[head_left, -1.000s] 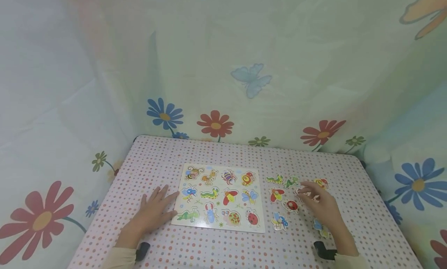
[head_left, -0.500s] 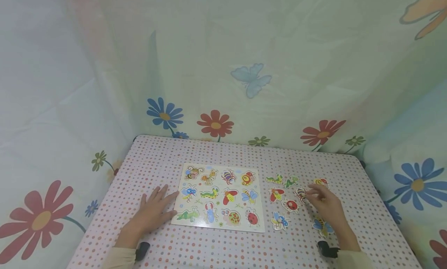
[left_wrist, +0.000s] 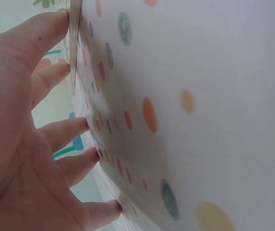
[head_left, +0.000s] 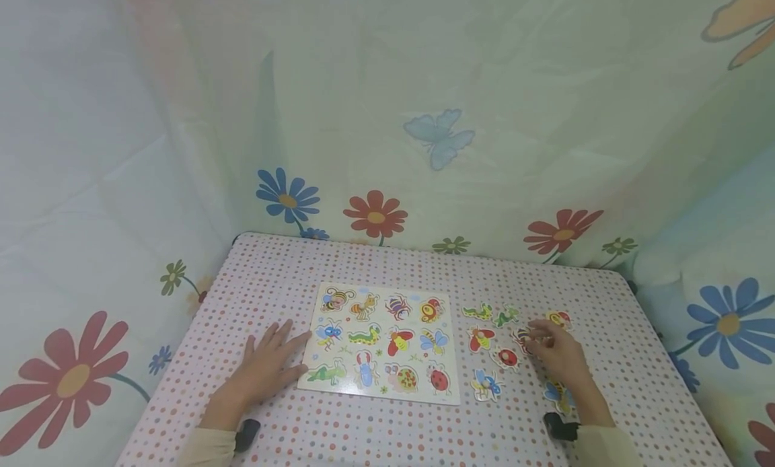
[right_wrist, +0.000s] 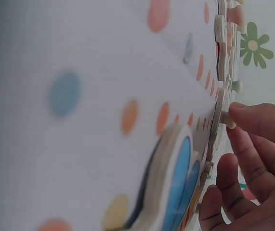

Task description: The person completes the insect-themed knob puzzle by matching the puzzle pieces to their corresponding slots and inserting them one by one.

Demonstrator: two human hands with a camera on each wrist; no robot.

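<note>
White tablecloth (head_left: 412, 440) with red, orange and blue dots, cream puzzle board (head_left: 413, 322), red ladybird piece (head_left: 507, 358) with black spots off the board's right edge, beige sleeves (head_left: 206, 448)

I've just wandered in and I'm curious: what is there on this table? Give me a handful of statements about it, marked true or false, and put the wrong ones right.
1. The left hand touches the puzzle board. True.
2. The puzzle board shows two rows of insects. False: it shows three rows.
3. The right hand pinches the knob of a striped bug piece. True.
4. A red ladybug piece lies between the puzzle board and the right hand. True.
5. The striped bug piece lies left of the puzzle board. False: it lies to the right.
6. The surface underneath is plain. False: the table cover is dotted.
</note>
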